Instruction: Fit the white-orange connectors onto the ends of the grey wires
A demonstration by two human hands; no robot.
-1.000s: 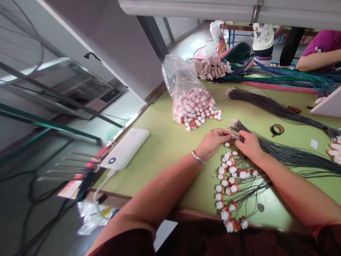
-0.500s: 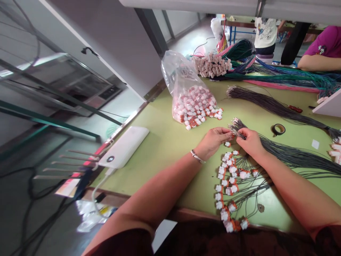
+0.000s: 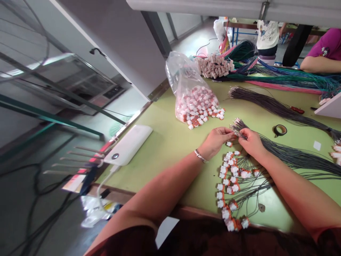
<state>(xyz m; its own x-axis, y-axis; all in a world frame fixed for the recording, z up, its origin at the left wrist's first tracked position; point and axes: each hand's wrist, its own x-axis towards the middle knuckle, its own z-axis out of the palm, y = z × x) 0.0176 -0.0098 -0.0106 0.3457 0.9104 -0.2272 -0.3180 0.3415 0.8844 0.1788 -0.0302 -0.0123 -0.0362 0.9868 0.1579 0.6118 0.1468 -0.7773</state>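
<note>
Green table: worktop. Grey wire bundle: fanned across it, tips toward the person, apparently for easy picking. Bag of connectors: mouth spilling within reach. Finished connectors: rowed below the hands. Left hand: fingertips pinched on a small connector. Right hand: fingers closed on a wire end, meeting it.

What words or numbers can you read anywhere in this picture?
None can be read.
Clear plastic bag: a white label with dark print, too small and blurred.
White power bank: a round mark, no letters legible.
White shirt of a person at the far table: a printed pattern, too small to read.
Purple shirt: a small picture, no words legible.
</note>
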